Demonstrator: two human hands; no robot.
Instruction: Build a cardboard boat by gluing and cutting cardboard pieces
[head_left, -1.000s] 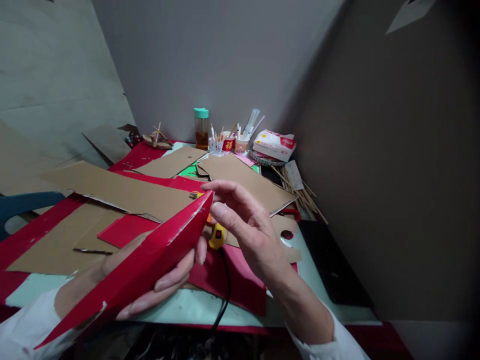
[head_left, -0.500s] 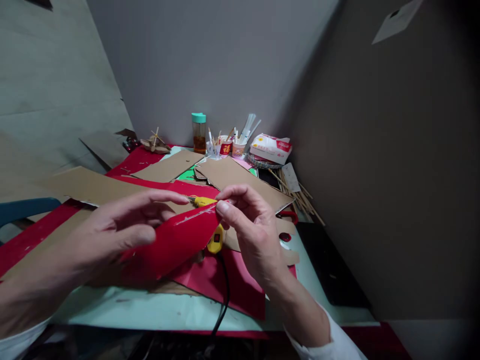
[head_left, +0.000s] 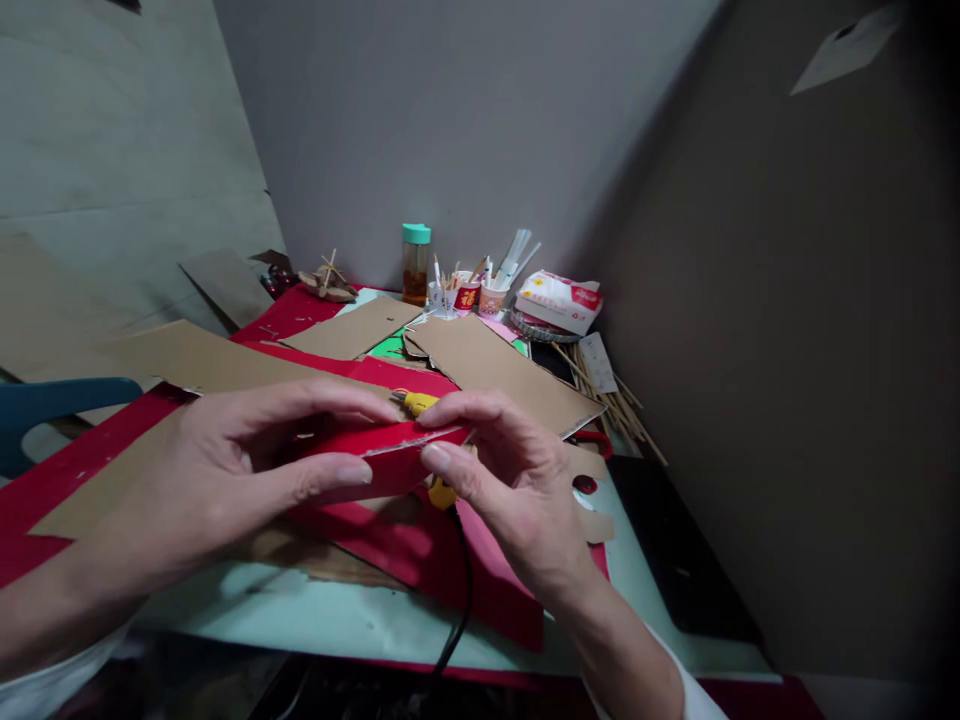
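A red card piece (head_left: 394,476) is held up between my two hands, with a rough whitish line along its folded upper edge. My left hand (head_left: 255,460) grips its left part, thumb on the near face and fingers over the top. At the right end, my right hand (head_left: 510,470) pinches it between thumb and fingertips. Just behind the card lies a yellow glue gun (head_left: 442,494), partly hidden, its black cord (head_left: 466,580) running down over the table's front edge. Under the hands spreads a larger red sheet (head_left: 420,570).
Brown cardboard sheets (head_left: 502,370) cover much of the table. At the back stand a teal-lidded bottle (head_left: 416,275), paper cups (head_left: 466,294) of sticks and a white-red packet (head_left: 559,302). Wooden sticks (head_left: 622,410) and a black panel (head_left: 679,550) lie right. A blue chair (head_left: 67,400) is left.
My left hand has closed from spread fingers onto the red card. The card has tipped, its whitish line now nearer level. The view has shifted slightly left.
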